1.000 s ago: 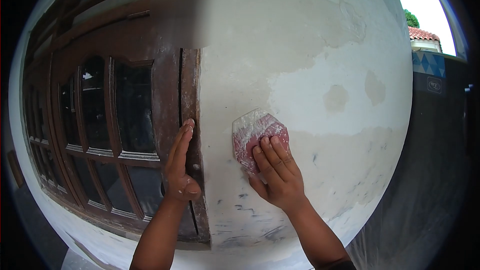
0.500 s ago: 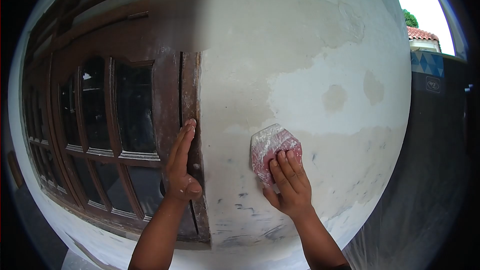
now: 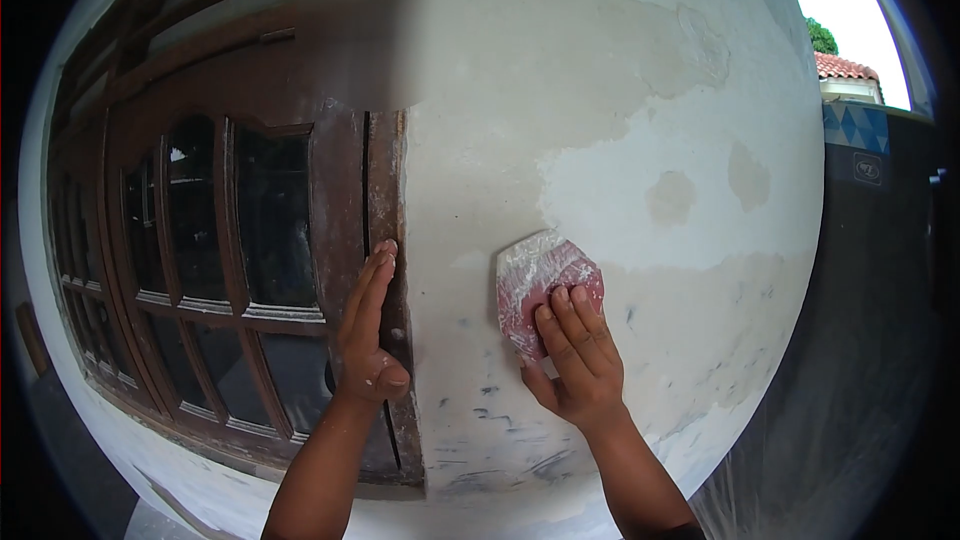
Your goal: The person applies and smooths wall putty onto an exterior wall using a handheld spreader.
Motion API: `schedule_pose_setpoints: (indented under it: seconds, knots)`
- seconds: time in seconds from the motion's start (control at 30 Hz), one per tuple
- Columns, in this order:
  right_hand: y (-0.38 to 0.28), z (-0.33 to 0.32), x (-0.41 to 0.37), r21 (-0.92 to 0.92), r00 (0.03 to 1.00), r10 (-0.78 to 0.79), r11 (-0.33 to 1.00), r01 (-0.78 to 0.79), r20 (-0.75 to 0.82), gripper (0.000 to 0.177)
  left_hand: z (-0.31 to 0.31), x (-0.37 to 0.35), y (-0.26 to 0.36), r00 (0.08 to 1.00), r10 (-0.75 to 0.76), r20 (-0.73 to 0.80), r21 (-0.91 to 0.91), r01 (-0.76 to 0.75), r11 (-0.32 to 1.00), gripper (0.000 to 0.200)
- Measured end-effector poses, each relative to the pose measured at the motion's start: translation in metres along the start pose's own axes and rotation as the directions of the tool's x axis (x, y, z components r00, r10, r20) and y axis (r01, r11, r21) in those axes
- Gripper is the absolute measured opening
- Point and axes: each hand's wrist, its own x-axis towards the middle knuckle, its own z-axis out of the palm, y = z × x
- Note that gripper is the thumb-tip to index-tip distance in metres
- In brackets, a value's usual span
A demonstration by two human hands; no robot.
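Note:
My right hand (image 3: 582,365) presses a flat, angular red putty spreader (image 3: 545,285) against the wall, with its fingers lying over the lower right part. White putty streaks the spreader, thickest toward its upper left edge. Patchy white and beige plaster covers the wall (image 3: 650,180) around it, with dark scuffs lower down. At the left, my left hand (image 3: 368,330) rests upright along the brown wooden frame (image 3: 387,170), its fingers stretched out together and holding nothing. White specks dot its fingertips and the base of its thumb.
Left of the wall is a brown wooden window (image 3: 275,210) with several dark glass panes. A dark sheet with a blue patterned band (image 3: 855,127) hangs at the right. Beyond it are a red tiled roof (image 3: 845,67) and a tree (image 3: 822,37).
The putty spreader has shifted slightly up and left on the wall, with my right hand moving along. My left hand stays on the wooden frame.

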Motion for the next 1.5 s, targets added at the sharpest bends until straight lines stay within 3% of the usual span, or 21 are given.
schedule_pose_setpoints:
  seconds: [0.2, 0.33, 0.5, 0.7, 0.83, 1.07, 1.23, 1.33, 1.5]
  knots:
    - [0.004, 0.012, 0.013, -0.031, 0.997, -0.075, 0.997, 0.076, 0.022, 0.049, -0.003, 0.002, 0.003, 0.999, -0.034, 0.014, -0.044, 0.034, 0.998, 0.112]
    - [-0.002, 0.000, -0.016, -0.034, 0.999, -0.023, 0.999, 0.024, 0.033, 0.049, -0.001, 0.000, 0.000, 1.000, 0.000, 0.013, 0.004, -0.001, 1.000, 0.110]
    - [0.006, 0.007, 0.023, -0.044, 0.998, -0.063, 0.997, 0.063, 0.013, 0.050, 0.000, 0.000, 0.000, 1.000, -0.005, -0.007, -0.016, 0.005, 1.000, 0.110]
    - [0.004, 0.003, -0.018, -0.015, 1.000, -0.012, 1.000, 0.012, 0.027, 0.051, -0.001, -0.001, -0.001, 1.000, -0.007, 0.005, -0.017, 0.007, 1.000, 0.111]
    - [0.010, 0.005, 0.012, -0.030, 0.998, -0.053, 0.998, 0.052, -0.037, 0.051, 0.000, 0.000, 0.001, 1.000, -0.012, 0.005, -0.006, 0.012, 1.000, 0.111]
    - [0.010, -0.001, -0.010, -0.054, 0.999, -0.022, 0.998, 0.024, 0.040, 0.049, -0.001, -0.001, -0.001, 1.000, -0.025, -0.003, -0.044, 0.025, 0.999, 0.111]
    - [0.009, 0.002, 0.020, -0.071, 0.997, -0.060, 0.996, 0.056, -0.053, 0.049, 0.000, 0.000, 0.000, 1.000, -0.006, 0.006, 0.001, 0.006, 1.000, 0.111]
    - [0.014, 0.008, 0.021, -0.044, 0.999, -0.044, 0.998, 0.045, 0.012, 0.049, 0.000, 0.000, 0.000, 1.000, -0.007, -0.006, 0.006, 0.007, 1.000, 0.111]
    - [0.008, 0.002, -0.009, -0.060, 1.000, -0.015, 0.998, 0.015, -0.009, 0.049, 0.000, 0.000, 0.001, 1.000, -0.014, 0.013, 0.021, 0.014, 1.000, 0.112]
